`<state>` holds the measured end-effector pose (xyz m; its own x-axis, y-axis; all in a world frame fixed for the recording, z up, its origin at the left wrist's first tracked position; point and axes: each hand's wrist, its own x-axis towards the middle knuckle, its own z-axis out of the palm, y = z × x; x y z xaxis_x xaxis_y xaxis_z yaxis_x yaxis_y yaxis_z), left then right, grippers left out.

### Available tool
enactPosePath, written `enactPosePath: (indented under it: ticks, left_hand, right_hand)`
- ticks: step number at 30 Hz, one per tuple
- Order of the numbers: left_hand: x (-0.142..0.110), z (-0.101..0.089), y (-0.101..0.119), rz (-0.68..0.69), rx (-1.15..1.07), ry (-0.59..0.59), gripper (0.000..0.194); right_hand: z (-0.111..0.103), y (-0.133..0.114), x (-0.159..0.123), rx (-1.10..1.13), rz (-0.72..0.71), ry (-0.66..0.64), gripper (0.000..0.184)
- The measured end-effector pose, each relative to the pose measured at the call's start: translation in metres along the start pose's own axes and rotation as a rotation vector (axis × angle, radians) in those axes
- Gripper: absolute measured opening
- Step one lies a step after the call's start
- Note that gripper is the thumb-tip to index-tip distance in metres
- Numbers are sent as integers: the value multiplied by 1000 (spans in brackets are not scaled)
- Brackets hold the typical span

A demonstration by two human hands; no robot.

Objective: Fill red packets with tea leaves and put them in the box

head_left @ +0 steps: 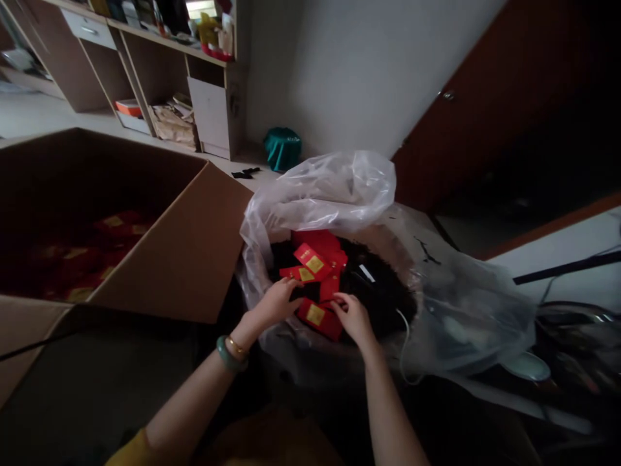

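A clear plastic bag (339, 188) stands open in front of me, its rim rolled back, with a mass of dark, stringy-looking items (383, 291) inside. On top lie several red packets with gold labels, among them an upper red packet (310, 259) and a lower red packet (317, 317). My left hand (276, 303) is over the bag's left side beside these packets, thumb and fingers apart. At the lower packet's right edge, my right hand (354, 317) has its thumb and fingers pinched together. A thin dark strand seems to be at its fingertips, but what it grips is unclear.
A large open cardboard box (194, 252) on the left holds more red packets (121, 223). Behind stand a desk (208, 107) and a teal covered bin (283, 149). A white cord (406, 343) hangs over the bag's right side. A brown door (466, 84) is at right.
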<state>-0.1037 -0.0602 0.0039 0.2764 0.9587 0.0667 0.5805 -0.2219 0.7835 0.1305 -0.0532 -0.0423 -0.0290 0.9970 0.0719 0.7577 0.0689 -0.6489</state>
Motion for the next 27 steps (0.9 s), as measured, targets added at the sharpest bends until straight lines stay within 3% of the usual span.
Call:
enactPosePath:
  ticks: [3,7,10,13,15,18,21,24,27]
  left_hand:
    - [12,43,5,-115,218,-78,35]
    - [13,63,9,-219,390,-145,62]
    - [11,58,7,-224,277,-94,57]
    - [14,45,2,-164,-11,-57,23]
    - [20,35,-3,-151,-176,-22,5]
    - [33,20,-10,-180,-284,108,18]
    - [43,6,-18,-228,-280,188,22]
    - [45,-1,-23,-258,-289,255,21]
    - [43,4,-20,-215,-263,437,19]
  right_hand:
    - [8,9,-20,-193,-74,-80,29]
    - [15,5,-29,-218,-91,-84,35]
    - [14,1,-28,0,-77,-109,21]
    - [10,2,-24,245,-94,-117,7]
    - [7,7,-19,358,-111,-69,12]
    - [5,18,-2,399,-37,72,32]
    - [9,23,20,289,42,185,49]
    - [21,13,35,218,-45,132,51]
    - [33,0,41,219,-180,80,46]
